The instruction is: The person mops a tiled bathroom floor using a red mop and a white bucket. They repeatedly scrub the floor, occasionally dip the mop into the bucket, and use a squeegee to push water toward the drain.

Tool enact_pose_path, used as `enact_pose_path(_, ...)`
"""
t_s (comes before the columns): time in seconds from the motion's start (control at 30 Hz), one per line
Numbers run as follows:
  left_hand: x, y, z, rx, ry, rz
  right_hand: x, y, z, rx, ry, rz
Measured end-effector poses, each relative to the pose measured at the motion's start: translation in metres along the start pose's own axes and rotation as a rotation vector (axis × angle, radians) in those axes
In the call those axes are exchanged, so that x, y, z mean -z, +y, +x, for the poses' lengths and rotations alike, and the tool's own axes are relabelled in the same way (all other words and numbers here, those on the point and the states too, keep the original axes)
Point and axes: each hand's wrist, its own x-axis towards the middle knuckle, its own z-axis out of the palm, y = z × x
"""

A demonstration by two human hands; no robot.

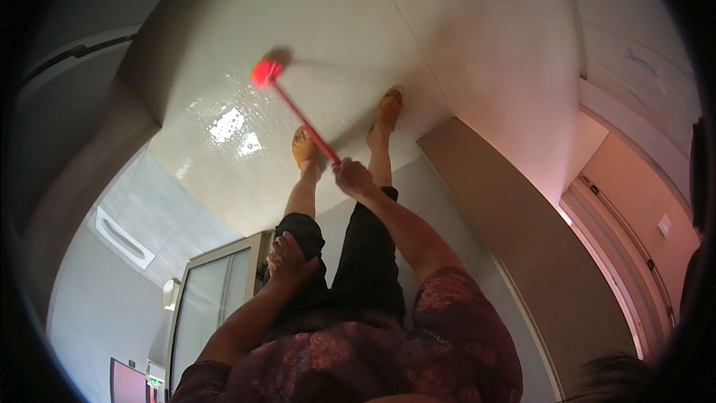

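Observation:
The red handle of a long-handled brush [304, 119] is gripped near its end by my right hand [354, 178], fingers wrapped round it. Its rounded red head [266, 73] is at or just above the pale floor, slightly blurred, so contact is unclear. On my left knee, over the dark trousers, rests my left hand [289, 257], holding nothing, with its fingers laid apart on the cloth. A wet, shiny patch [227, 125] spreads over the floor to the left of the brush handle, close to my left foot.
My feet stand apart in yellow-orange slippers [304, 148]. A brown panel [514, 216] runs along my right side, with a doorway frame beyond it. At the lower left is a framed glass door [216, 302]. Dark furniture [82, 104] borders the left.

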Motion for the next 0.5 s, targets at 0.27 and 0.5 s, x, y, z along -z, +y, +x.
enact_pose_path(0.27, -0.008, -0.021, -0.001, -0.01, -0.053, 0.0, 0.136, 0.07, 0.187, -0.084, 0.478, 0.014)
enact_pose_path(0.5, -0.003, -0.028, -0.005, 0.003, -0.108, 0.008, 0.088, -0.049, 0.192, -0.117, 0.274, 0.006)
